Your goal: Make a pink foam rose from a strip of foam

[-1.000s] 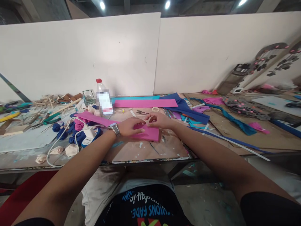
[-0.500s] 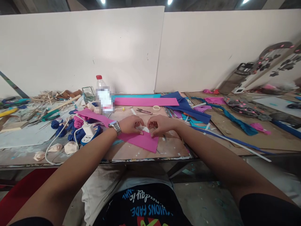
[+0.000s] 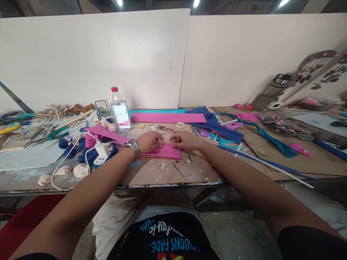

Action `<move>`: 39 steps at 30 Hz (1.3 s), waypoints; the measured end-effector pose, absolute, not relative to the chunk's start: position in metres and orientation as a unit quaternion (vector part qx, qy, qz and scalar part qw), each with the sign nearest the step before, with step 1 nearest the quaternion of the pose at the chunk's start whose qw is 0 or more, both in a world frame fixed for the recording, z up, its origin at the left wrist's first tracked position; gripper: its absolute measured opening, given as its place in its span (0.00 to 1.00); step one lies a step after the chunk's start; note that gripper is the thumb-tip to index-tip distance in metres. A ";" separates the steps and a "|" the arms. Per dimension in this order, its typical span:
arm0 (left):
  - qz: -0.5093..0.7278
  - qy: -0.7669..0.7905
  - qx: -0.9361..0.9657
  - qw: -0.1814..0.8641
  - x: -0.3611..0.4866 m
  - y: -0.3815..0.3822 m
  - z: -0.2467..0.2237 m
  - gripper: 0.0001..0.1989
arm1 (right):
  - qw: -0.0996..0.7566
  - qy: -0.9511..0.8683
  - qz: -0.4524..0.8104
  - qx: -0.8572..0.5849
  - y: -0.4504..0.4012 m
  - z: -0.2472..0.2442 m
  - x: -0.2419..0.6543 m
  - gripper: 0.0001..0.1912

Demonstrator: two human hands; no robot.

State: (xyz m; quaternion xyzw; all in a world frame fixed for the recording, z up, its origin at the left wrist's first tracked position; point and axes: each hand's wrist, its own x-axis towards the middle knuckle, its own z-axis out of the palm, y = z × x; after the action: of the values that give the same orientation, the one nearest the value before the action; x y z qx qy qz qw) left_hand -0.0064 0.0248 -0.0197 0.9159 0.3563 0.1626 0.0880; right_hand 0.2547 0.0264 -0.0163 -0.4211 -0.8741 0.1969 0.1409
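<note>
A pink strip [image 3: 165,152] lies across the table in front of me, its near part turned up toward my fingers. My left hand [image 3: 150,142], with a watch at the wrist, pinches the strip's upper edge. At the same edge, a little to the right, my right hand [image 3: 184,140] has its fingers closed on the strip. Beyond the hands are small scissors [image 3: 166,128] and a roll of tape [image 3: 180,125]. A second pink strip [image 3: 169,117] lies flat farther back.
On the left stand a red-capped bottle [image 3: 117,95] and a power strip [image 3: 104,159] with a white cable, beside blue fabric pieces. A white stick [image 3: 276,168] crosses the right side. A white partition [image 3: 135,57] rises behind the table [image 3: 159,175].
The near part of the pink strip has been lifted and folded up, uncovering tabletop and a thin dark piece below it. The white patch between my hands is no longer visible.
</note>
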 end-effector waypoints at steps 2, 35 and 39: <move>0.160 0.359 0.916 0.083 -0.007 0.024 -0.018 0.15 | 0.141 -0.877 0.185 -0.420 0.027 -0.016 0.255 0.18; 0.225 0.342 0.912 0.008 -0.002 0.020 -0.015 0.14 | 0.209 -0.825 0.197 -0.487 0.028 -0.023 0.253 0.06; 0.194 0.302 0.933 -0.024 0.015 0.010 -0.011 0.12 | 0.221 -0.814 0.193 -0.500 0.028 -0.025 0.253 0.06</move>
State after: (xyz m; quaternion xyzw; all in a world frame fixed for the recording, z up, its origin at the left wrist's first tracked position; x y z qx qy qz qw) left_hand 0.0148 0.0095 -0.0106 0.9330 0.3023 0.1939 -0.0244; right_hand 0.2528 0.0280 -0.0254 -0.5004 -0.8144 0.1932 0.2212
